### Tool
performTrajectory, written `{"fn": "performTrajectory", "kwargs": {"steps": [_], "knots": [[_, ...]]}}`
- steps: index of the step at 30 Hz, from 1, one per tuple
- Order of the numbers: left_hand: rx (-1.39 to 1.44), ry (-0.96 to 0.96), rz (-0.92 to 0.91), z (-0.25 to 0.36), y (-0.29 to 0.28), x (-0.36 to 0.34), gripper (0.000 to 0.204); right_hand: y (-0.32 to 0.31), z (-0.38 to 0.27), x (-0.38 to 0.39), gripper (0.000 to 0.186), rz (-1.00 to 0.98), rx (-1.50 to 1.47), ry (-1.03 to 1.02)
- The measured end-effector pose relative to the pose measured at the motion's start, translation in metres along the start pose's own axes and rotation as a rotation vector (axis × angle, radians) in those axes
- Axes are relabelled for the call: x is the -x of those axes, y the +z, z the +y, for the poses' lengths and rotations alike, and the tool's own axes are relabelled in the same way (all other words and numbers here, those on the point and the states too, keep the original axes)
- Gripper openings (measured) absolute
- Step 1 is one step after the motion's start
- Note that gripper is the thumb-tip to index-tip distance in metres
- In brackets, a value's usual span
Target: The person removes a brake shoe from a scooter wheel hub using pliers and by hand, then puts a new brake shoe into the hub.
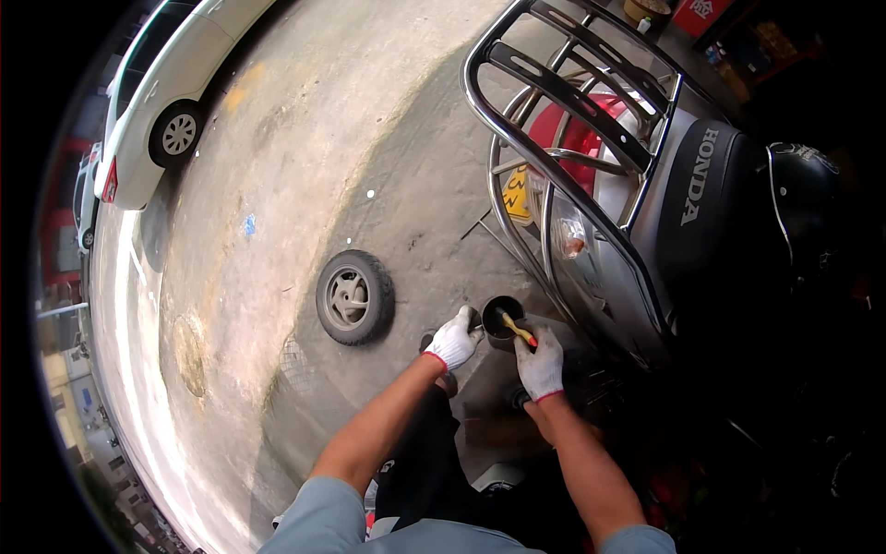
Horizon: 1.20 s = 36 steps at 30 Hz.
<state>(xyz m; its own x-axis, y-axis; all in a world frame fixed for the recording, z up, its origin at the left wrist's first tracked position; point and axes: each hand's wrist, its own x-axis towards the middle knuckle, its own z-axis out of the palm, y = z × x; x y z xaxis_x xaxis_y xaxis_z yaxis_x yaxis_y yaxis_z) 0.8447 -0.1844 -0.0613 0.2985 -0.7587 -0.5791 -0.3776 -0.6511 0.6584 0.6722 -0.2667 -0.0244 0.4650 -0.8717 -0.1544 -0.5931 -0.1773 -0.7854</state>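
My left hand (450, 341), in a white knit glove with a red cuff, has its fingers closed on a small dark object beside a black cylindrical container (496, 307); I cannot make out what that object is. My gloved right hand (541, 362) grips a yellow-handled tool (516, 329) with a red end, its head reaching into the container. A loose scooter wheel (354, 295) with a tyre lies on the concrete to the left of my hands.
A parked scooter (701, 212) with a chrome rear rack (581, 92) fills the right side, a black helmet (798, 194) beside its seat. A white car (175, 65) stands at the upper left. Concrete pavement (240, 305) stretches leftward from me. Shelves with goods sit at the top right.
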Motion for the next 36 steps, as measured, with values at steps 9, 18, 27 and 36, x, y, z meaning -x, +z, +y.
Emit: {"fn": "performTrajectory", "kwargs": {"steps": [9, 18, 27, 36], "knots": [[-0.137, 0.315, 0.028, -0.031, 0.047, -0.162, 0.031, 0.085, 0.194, -0.102, 0.015, 0.307, -0.595, 0.173], [-0.111, 0.584, 0.050, -0.016, 0.071, -0.278, 0.031, 0.055, 0.192, -0.165, 0.019, 0.330, -0.467, 0.236], [0.079, 0.540, 0.084, -0.019, 0.111, -0.284, 0.038, 0.034, 0.217, -0.128, 0.013, 0.319, -0.591, 0.169], [0.301, 0.610, 0.288, -0.011, 0.127, -0.298, 0.033, 0.036, 0.193, -0.130, 0.019, 0.437, -0.472, 0.017]]}}
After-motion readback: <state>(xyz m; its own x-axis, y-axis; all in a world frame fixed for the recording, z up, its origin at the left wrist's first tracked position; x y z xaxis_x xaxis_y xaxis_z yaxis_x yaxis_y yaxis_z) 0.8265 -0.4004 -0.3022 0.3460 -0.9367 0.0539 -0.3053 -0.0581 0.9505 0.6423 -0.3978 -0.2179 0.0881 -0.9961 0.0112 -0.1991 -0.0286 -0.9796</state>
